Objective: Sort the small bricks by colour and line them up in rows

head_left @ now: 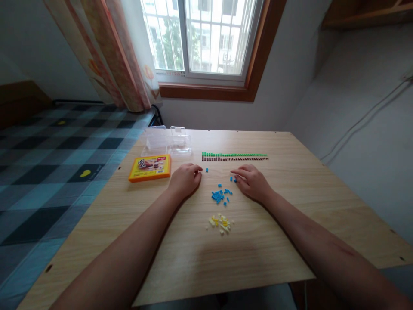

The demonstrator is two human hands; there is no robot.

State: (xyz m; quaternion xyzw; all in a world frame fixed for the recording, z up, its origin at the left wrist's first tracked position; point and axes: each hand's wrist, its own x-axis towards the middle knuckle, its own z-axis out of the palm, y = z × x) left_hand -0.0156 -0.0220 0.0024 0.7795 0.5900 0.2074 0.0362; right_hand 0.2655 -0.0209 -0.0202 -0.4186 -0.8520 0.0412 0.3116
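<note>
My left hand rests on the wooden table, fingers curled, just left of a single blue brick. Whether anything is between its fingertips is too small to tell. My right hand lies with its fingers apart, the thumb side beside a small blue brick; another blue brick is close by. Between the forearms sit a loose pile of blue bricks and, nearer me, a pile of yellow and cream bricks. Beyond the hands run a green row and a dark brown row of small bricks.
A yellow and orange box lies left of my left hand. Clear plastic containers stand at the table's back left. A checkered bed adjoins the left side, and a window is behind the table.
</note>
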